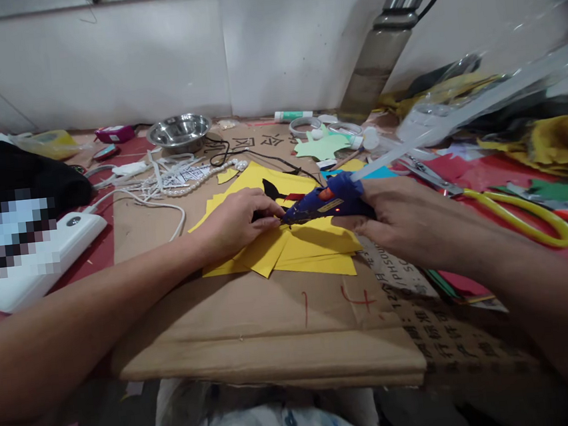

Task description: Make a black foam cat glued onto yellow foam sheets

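My right hand (389,216) grips a blue hot glue gun (320,199), its nozzle pointing left and a long clear glue stick (407,137) rising from its back. A small red light glows on its side. Close to the nozzle tip, my left hand (239,220) has its thumb and fingers pressed together; what they pinch is too small to make out. Just behind those fingers shows a black cut piece (272,190), partly hidden. Under both hands lie several overlapping yellow sheets (313,260) on a piece of cardboard (254,316).
At right lie yellow-handled scissors (520,217) among coloured scraps. A tilted water bottle (379,53) stands by the wall. A steel bowl (179,132), white cords and a pearl string (214,173) sit behind. A white power strip (42,263) is at left; the gun's black cord runs backward.
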A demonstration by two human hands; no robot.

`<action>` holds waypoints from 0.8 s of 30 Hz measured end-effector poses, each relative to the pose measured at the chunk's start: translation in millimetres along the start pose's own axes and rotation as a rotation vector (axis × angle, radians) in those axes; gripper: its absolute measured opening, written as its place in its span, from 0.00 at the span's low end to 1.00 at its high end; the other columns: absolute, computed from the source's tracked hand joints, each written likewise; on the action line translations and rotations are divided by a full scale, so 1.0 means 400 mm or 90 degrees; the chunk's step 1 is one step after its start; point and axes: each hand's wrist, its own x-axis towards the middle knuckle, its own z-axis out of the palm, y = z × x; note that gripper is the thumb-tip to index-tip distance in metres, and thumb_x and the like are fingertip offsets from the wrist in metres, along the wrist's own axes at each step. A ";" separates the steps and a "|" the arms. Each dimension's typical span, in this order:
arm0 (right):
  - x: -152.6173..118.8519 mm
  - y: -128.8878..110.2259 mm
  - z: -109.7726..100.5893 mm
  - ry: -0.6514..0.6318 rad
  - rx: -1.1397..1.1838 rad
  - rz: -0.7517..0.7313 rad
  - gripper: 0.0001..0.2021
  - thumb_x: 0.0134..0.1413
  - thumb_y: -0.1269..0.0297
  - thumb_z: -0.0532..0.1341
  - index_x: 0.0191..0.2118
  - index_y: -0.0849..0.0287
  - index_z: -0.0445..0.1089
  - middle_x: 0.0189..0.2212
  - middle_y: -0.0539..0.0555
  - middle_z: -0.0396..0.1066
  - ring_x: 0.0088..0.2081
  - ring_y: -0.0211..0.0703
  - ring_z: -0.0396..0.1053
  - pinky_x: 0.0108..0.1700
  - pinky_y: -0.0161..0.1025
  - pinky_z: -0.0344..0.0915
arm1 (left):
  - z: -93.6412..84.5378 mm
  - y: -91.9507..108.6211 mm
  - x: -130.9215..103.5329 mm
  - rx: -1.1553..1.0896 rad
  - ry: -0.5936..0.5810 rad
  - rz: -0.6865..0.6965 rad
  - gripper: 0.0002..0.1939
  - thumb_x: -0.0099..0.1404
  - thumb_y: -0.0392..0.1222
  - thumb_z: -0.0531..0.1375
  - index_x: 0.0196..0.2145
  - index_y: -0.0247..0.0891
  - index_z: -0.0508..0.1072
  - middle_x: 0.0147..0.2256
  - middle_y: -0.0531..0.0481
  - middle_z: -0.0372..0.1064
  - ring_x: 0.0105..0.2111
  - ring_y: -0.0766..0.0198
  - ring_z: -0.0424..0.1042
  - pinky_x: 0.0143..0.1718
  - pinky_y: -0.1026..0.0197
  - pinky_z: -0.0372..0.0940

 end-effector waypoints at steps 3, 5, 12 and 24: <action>0.002 -0.008 -0.008 -0.033 -0.012 0.038 0.11 0.59 0.58 0.57 0.39 0.59 0.72 0.35 0.60 0.75 0.35 0.52 0.68 0.34 0.43 0.59 | -0.006 0.008 0.004 -0.026 -0.015 -0.010 0.06 0.64 0.37 0.62 0.37 0.38 0.79 0.35 0.50 0.75 0.36 0.64 0.72 0.39 0.63 0.63; 0.002 -0.012 -0.012 -0.043 -0.015 0.042 0.12 0.59 0.58 0.56 0.41 0.59 0.72 0.36 0.60 0.74 0.36 0.52 0.68 0.35 0.43 0.59 | -0.010 0.012 0.004 -0.042 -0.020 -0.024 0.05 0.64 0.37 0.62 0.36 0.37 0.78 0.35 0.50 0.75 0.35 0.64 0.72 0.38 0.63 0.64; -0.002 -0.019 -0.022 -0.066 -0.025 0.047 0.15 0.60 0.57 0.54 0.43 0.62 0.72 0.36 0.61 0.73 0.36 0.51 0.66 0.36 0.44 0.58 | 0.003 0.014 0.002 0.011 0.023 -0.003 0.05 0.61 0.34 0.60 0.31 0.37 0.77 0.32 0.50 0.75 0.34 0.64 0.71 0.35 0.63 0.62; -0.015 -0.008 -0.020 -0.025 -0.032 0.052 0.15 0.59 0.57 0.54 0.40 0.62 0.72 0.32 0.60 0.72 0.32 0.49 0.64 0.33 0.42 0.56 | 0.006 0.015 0.000 -0.015 0.031 -0.025 0.03 0.60 0.33 0.61 0.31 0.35 0.76 0.31 0.50 0.74 0.32 0.67 0.70 0.35 0.64 0.63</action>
